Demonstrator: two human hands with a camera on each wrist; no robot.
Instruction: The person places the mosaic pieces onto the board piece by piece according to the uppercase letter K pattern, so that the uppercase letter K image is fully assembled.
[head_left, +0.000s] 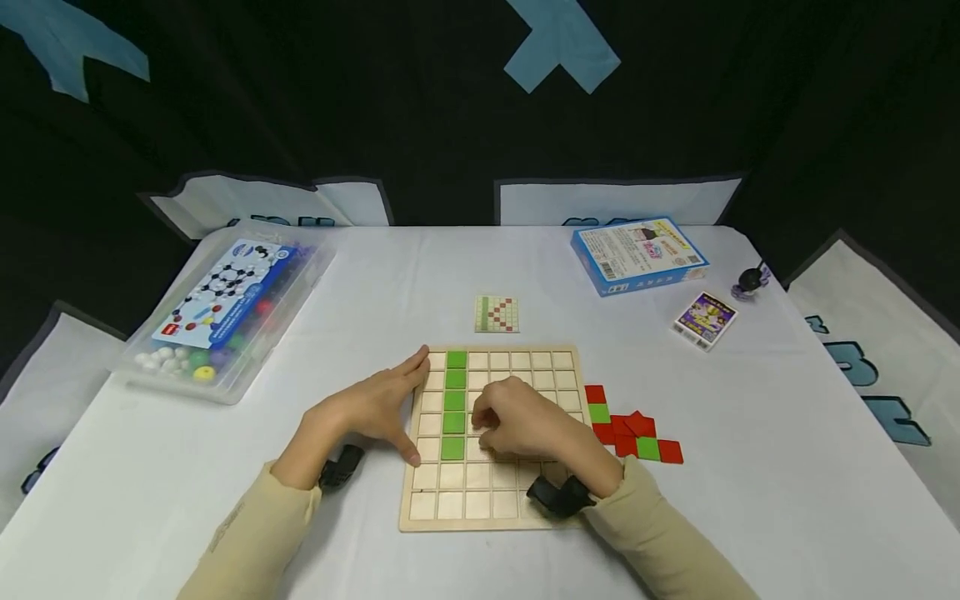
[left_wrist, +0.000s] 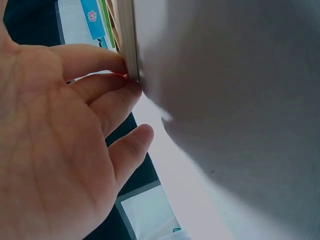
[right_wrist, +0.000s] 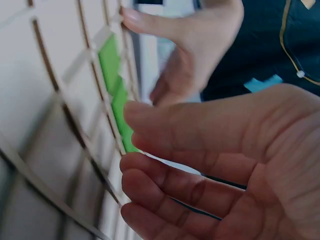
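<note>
Along the left edge of the wooden board (head_left: 450, 504), your left hand (head_left: 375, 406) spreads with fingers extended; keep that brace light so nothing shifts. Right of the five green tiles (head_left: 454, 400), your right hand (head_left: 525, 417) curls its fingers over the grid; whether they pinch a piece can't be told. Judging by the pattern card (head_left: 497, 314) beyond, seat each piece flat between the ribs. Loose tiles (head_left: 624, 427) lie beside the right edge.
</note>
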